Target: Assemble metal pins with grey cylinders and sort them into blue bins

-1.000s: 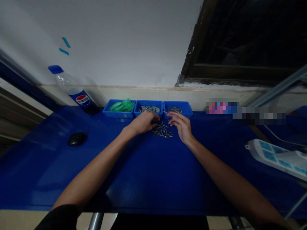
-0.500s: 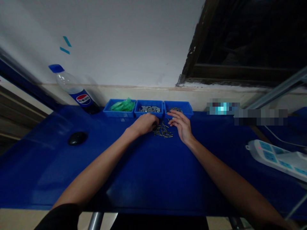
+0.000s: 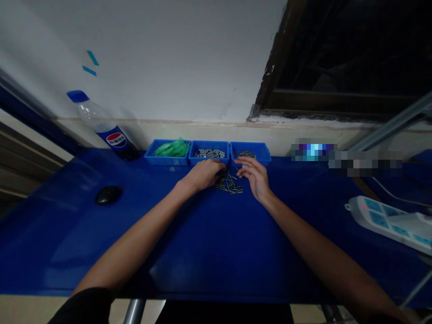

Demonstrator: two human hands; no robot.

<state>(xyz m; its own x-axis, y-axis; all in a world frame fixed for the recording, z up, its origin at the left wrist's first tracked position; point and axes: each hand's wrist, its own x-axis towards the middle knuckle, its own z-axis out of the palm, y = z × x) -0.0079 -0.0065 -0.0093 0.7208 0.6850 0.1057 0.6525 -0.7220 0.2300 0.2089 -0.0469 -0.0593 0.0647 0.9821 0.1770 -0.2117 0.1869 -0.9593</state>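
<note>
The person's two arms are appearing from the lower edge, drawn long by the wide lens. The left arm is wearing a black sleeve [image 3: 86, 307], which is showing only as a dark, rounded fold in the lower left corner and is ending near the elbow. Beyond it the left forearm [image 3: 135, 243] is running bare, tapering evenly to the wrist and the bare left hand [image 3: 202, 174]. The right forearm [image 3: 320, 256] is likewise showing uncovered along its whole visible length, narrowing toward the bare right hand [image 3: 257, 179]. Its upper part is leaving the picture at the lower right corner, so any sleeve there is lying out of view. The fingers [image 3: 243, 164] of the right hand are looking long and slim, and dim light is hiding finer detail.
</note>
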